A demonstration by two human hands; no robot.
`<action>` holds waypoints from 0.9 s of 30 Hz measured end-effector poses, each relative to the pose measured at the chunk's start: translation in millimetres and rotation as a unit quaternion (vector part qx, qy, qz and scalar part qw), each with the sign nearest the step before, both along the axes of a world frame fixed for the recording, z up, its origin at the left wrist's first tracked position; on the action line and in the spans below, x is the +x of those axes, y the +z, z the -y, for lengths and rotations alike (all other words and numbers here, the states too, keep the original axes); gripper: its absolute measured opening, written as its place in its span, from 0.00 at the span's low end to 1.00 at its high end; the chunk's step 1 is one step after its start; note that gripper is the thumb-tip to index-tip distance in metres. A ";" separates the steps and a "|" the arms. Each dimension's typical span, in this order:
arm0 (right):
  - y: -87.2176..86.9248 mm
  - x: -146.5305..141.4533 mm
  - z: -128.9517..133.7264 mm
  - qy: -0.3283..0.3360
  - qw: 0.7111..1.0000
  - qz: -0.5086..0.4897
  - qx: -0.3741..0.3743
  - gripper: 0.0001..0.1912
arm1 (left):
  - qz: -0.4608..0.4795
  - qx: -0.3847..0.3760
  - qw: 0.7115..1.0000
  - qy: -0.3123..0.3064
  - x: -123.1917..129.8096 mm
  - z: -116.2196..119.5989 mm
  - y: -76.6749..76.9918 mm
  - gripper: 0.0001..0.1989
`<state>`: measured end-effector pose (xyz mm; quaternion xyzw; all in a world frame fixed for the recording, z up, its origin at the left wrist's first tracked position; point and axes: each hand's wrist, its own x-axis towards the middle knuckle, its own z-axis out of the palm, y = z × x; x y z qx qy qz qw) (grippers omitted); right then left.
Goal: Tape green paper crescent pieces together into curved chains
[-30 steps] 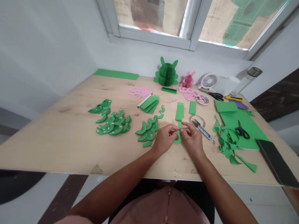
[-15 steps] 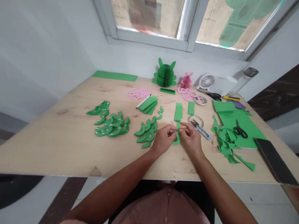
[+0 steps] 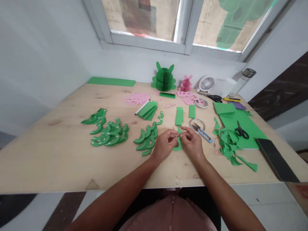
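My left hand (image 3: 165, 142) and my right hand (image 3: 192, 141) meet near the front middle of the table, fingertips pinched close together. What sits between the fingertips is too small to make out. Below them lies a curved green paper cutout (image 3: 177, 147), partly covered by my fingers. Left of my left hand is a pile of curved green cutouts (image 3: 146, 138). A larger pile (image 3: 110, 133) farther left bears small white strips. Blue-handled thread snips (image 3: 203, 133) rest by a tape roll (image 3: 197, 124), just beyond my right hand. Green paper strips (image 3: 179, 116) lie ahead of my hands.
Green scraps (image 3: 228, 146), black scissors (image 3: 241, 131), green sheets (image 3: 250, 128) and a phone (image 3: 276, 159) occupy the right side. Along the back stand a green honeycomb paper figure (image 3: 164, 78), a pink one (image 3: 186, 84), a small fan (image 3: 207, 84) and a bottle (image 3: 244, 81). Pink cutouts (image 3: 138, 98) lie before them.
The camera view has shifted slightly, so the table's contents appear farther left. Both hands keep their pinch over the same green cutout, with only slight finger movement.
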<state>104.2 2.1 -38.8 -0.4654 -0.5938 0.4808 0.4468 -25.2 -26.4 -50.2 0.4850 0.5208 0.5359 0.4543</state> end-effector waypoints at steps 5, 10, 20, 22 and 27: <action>-1.5 0.4 -0.7 0.003 1.000 -0.005 0.000 0.21 | 0.008 0.008 1.000 -0.001 -0.3 -0.1 0.7 0.09; -0.5 -0.1 -0.3 -0.001 1.000 -0.008 0.002 0.20 | 0.012 0.001 1.000 -0.003 -0.5 0.0 -1.0 0.11; 3.2 -1.5 1.7 -0.005 1.000 -0.012 -0.001 0.20 | 0.007 0.004 1.000 -0.004 -0.1 0.0 1.5 0.11; 2.8 -1.2 1.5 -0.008 1.000 -0.007 0.003 0.20 | 0.012 -0.002 1.000 -0.006 0.0 0.2 2.5 0.12; 2.3 0.0 0.9 -0.005 1.000 0.001 0.001 0.21 | 0.010 -0.005 1.000 -0.005 0.0 1.3 5.6 0.13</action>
